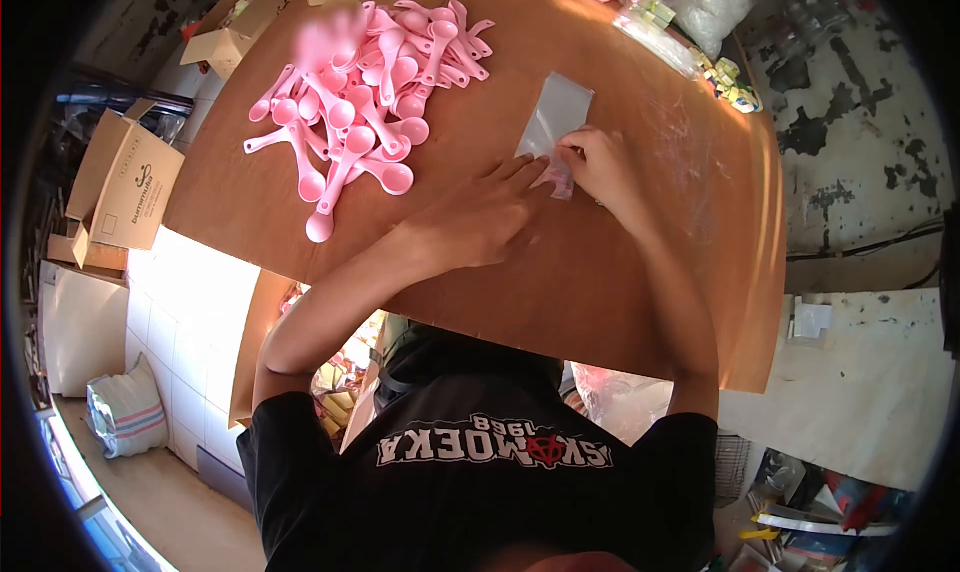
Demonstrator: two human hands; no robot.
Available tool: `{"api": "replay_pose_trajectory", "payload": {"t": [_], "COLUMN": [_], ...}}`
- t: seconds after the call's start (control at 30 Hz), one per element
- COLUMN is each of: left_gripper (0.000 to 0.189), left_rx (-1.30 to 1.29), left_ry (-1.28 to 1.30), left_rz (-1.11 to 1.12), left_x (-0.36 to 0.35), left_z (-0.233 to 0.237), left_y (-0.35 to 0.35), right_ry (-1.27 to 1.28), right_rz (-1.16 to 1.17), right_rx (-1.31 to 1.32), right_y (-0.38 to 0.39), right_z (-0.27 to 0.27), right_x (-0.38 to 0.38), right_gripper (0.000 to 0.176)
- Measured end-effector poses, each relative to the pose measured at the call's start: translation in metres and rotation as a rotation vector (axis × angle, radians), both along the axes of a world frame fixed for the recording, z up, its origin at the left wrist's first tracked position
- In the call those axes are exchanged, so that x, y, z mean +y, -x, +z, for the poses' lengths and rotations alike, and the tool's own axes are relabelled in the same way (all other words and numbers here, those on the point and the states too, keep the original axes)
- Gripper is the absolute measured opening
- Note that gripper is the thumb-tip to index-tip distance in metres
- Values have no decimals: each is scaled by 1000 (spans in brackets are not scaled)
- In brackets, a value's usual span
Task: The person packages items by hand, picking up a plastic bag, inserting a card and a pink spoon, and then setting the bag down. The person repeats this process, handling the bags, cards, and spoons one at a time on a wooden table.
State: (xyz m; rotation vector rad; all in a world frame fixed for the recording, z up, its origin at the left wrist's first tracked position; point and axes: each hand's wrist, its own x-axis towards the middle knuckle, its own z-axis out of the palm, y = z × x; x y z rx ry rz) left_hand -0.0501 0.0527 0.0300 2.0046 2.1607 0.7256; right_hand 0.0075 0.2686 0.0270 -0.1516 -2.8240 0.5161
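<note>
A small clear plastic bag [553, 112] lies on the brown table, its lower end crumpled and pinkish between my hands. My right hand [598, 172] pinches the bag's right side between thumb and fingers. From the left, my left hand [490, 217] reaches over with fingers stretched out, their tips touching the bag's lower left edge. Whether anything lies inside the pinkish end is hard to make out. Left of my hands sits a heap of pink measuring spoons [385, 82], many of them double-ended; its far left part is blurred.
The brown table [450, 307] ends close to my body. Plastic packs [655, 42], a bulging clear bag [715, 12] and small yellow pieces [730, 82] line its far right edge. An open cardboard box [135, 182] stands to the left; a woven sack [128, 410] rests lower left.
</note>
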Motion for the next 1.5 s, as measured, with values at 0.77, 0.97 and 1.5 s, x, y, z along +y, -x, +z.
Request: {"api": "replay_pose_trajectory", "payload": {"t": [0.77,0.97,1.5], "left_gripper": [36,37,42], "left_rx": [-2169,-2153,-2119], "left_ry": [-409,-606,-698], "left_rz": [194,298,260], "left_x": [-12,-6,-5], "left_z": [-38,-37,-47], "left_y": [-70,-72,-75], "right_ry": [-344,-179,321], "right_rz": [220,-427,-551], "right_rx": [355,107,-61], "right_y": [-119,-90,-94], "right_z": [47,23,5], "right_x": [-89,1,35], "right_gripper": [12,26,28]}}
